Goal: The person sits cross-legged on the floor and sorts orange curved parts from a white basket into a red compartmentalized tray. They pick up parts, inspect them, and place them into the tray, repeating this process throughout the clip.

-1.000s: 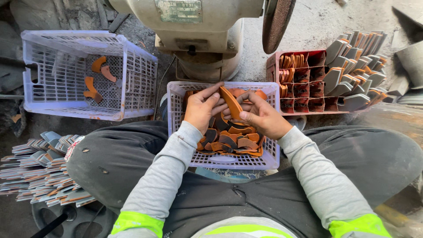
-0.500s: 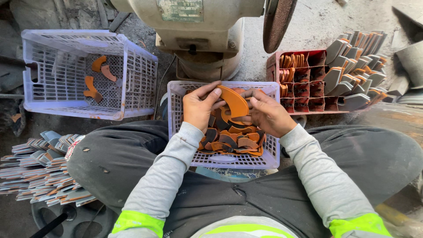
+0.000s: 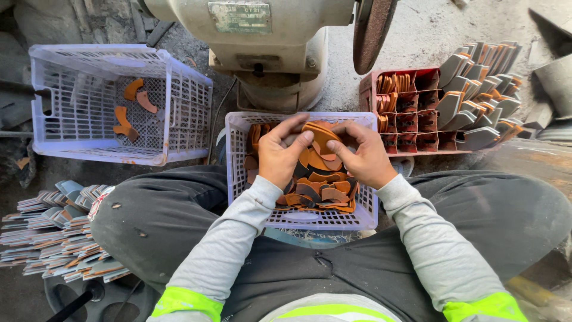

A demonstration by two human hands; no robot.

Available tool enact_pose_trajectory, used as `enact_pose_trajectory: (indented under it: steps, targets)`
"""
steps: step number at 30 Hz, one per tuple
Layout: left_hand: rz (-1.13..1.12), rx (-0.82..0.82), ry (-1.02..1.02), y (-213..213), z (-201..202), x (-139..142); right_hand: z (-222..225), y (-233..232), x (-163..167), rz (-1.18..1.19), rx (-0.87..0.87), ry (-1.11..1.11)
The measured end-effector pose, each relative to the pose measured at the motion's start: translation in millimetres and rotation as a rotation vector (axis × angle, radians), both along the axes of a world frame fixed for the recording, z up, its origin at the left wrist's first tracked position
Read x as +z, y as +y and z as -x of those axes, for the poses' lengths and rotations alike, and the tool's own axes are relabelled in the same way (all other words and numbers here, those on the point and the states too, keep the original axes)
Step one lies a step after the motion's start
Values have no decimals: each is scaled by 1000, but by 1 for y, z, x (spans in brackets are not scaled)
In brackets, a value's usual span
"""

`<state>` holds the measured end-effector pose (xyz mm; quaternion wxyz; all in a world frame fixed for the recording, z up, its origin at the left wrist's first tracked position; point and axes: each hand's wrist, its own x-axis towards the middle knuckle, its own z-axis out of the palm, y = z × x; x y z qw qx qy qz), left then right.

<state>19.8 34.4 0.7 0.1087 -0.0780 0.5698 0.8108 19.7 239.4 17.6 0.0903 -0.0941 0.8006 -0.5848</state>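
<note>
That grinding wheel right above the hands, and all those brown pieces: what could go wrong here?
1. The wheel hangs just above the right hand; lifting the hands could bring knuckles near it.
2. Both hands, the left hand too, pinch one brown piece over the full basket; a slip would likely drop it back among the others.
3. The basket sits between the knees and might tip.

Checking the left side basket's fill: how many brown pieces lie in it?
3, all in the left white basket: one at back, one beside it, one nearer front. None look hidden.
</note>
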Motion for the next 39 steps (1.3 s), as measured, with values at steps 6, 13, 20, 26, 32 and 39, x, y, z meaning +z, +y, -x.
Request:
enact_pose_trajectory:
  steps: [6,13,20,26,32,39]
  targets:
    - [255,-153,242,0,2,14,6,6,-1,10,-14,59]
    - [640,-98,461,3,-6,31,9,6,5,36,-14,132]
    - [624,-94,450,3,-7,29,9,4,10,35,-1,132]
    - [-42,-31,-93,-7,5,9,10,13,19,56,-8,69]
    - [-323,-2,-355,-15,9,-5,16,33,20,250,-111,-75]
    - [-314,-18,-416,-11,6,-6,13,25,5,108,-30,-176]
